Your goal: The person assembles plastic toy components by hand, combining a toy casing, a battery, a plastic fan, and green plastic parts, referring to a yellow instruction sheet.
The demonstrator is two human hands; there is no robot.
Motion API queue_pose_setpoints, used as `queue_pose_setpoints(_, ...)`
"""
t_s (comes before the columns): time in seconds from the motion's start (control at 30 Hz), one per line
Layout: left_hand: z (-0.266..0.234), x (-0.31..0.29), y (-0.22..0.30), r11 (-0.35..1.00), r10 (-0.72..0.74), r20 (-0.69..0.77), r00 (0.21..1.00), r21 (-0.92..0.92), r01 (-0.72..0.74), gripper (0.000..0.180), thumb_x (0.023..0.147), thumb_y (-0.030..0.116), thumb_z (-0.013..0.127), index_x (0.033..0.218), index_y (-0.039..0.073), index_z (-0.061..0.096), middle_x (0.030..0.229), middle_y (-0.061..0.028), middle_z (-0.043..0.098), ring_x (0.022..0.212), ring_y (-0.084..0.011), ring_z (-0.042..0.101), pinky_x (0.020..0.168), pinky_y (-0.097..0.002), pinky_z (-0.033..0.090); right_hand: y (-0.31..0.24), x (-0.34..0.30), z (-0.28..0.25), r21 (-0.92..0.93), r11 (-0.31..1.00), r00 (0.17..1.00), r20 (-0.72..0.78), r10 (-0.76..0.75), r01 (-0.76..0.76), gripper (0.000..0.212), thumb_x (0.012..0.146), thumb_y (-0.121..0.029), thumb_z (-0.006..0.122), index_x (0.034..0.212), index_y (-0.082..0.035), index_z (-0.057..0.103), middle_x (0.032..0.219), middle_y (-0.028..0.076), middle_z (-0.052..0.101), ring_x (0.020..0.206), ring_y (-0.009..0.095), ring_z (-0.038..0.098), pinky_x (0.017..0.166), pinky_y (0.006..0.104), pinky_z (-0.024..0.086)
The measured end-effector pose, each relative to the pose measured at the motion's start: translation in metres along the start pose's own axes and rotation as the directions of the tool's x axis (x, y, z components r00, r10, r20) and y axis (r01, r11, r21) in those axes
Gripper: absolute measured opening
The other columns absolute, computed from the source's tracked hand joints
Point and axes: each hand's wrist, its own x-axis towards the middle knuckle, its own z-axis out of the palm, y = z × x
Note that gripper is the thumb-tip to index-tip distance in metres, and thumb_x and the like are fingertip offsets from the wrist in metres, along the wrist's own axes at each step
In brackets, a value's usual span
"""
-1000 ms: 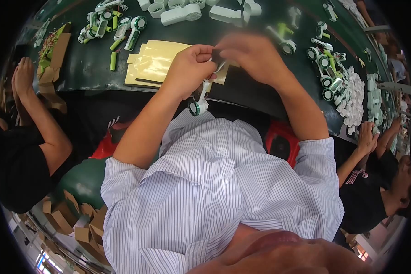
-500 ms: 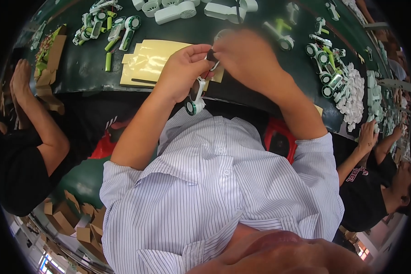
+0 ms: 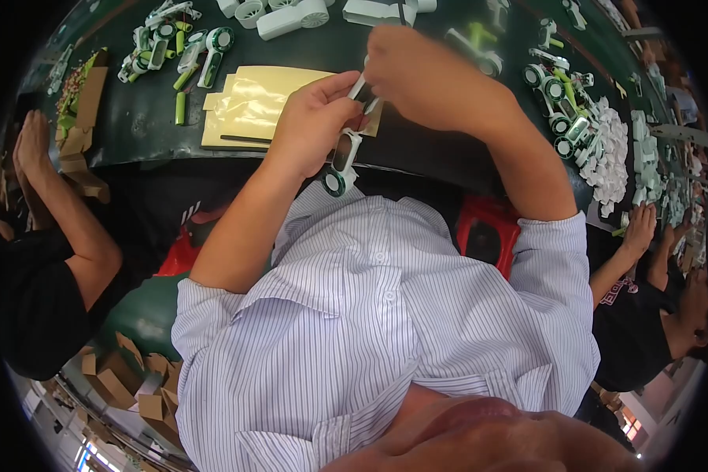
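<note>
My left hand [image 3: 316,114] is closed on a white device body [image 3: 344,153] with a dark window. Its round, green-ringed end hangs down past the table's front edge. My right hand [image 3: 429,79] is closed at the far end of a narrow white and dark piece [image 3: 363,90], which sticks up from the left fingers. The right fingertips are turned away, so their hold is partly hidden. Beneath the hands lies a stack of glossy yellow sheets [image 3: 248,102], with a thin black strip [image 3: 245,139] on its near edge.
Similar device bodies with green cylindrical cells [image 3: 179,108] lie at the left and right. White shells [image 3: 295,20] stand at the back. A heap of small white parts [image 3: 608,157] sits at the right, a cardboard box [image 3: 93,98] at the left. People sit on both sides.
My right hand has moved slightly farther away and is less blurred. More of the narrow piece between the hands shows. The left hand keeps hold of the device body.
</note>
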Motion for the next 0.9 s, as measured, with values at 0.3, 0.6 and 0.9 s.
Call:
queue_pose_setpoints(0.3, 0.012, -0.002, -0.011, 0.998, 0.06, -0.121, 0.991, 0.031, -0.057, 0.047, 0.085, 0.002, 0.053, 0.132, -0.006, 0.05, 0.098, -0.0094, 0.066, 0.083, -0.0135, 0.065, 0.068, -0.0227, 0.05, -0.009, 0.019, 0.012, -0.224, 0.952, 0.971, 0.071, 0.228, -0.207, 0.015, 0.07, -0.006, 0.068, 0.08, 0.005, 0.07, 0.094, 0.022, 0.061, 0.09, 0.035, 0.062, 0.074, 0.0405, 0.054)
queue_pose_setpoints(0.6, 0.012, -0.004, -0.014, 0.995, 0.102, -0.135, 0.986, 0.027, -0.099, 0.05, 0.085, 0.005, 0.053, 0.133, -0.009, 0.048, 0.097, -0.0093, 0.067, 0.081, -0.0111, 0.064, 0.067, -0.0232, 0.05, -0.022, 0.018, 0.015, -0.14, 0.914, 0.905, -0.262, 0.336, -0.38, 0.051, 0.068, -0.013, 0.078, 0.108, 0.003, 0.049, 0.113, 0.028, 0.051, 0.088, 0.039, 0.064, 0.07, 0.0399, 0.057)
queue_pose_setpoints(0.9, 0.016, -0.005, -0.013, 0.988, 0.09, -0.121, 0.988, -0.117, -0.105, 0.054, 0.08, -0.006, 0.05, 0.134, -0.008, 0.045, 0.11, -0.0135, 0.062, 0.092, -0.0187, 0.065, 0.078, -0.0283, 0.053, 0.009, 0.012, 0.003, 0.062, 0.88, 0.882, 0.057, 0.467, -0.47, 0.063, 0.074, -0.023, 0.077, 0.129, -0.009, 0.049, 0.128, 0.019, 0.051, 0.109, 0.035, 0.06, 0.09, 0.0404, 0.049)
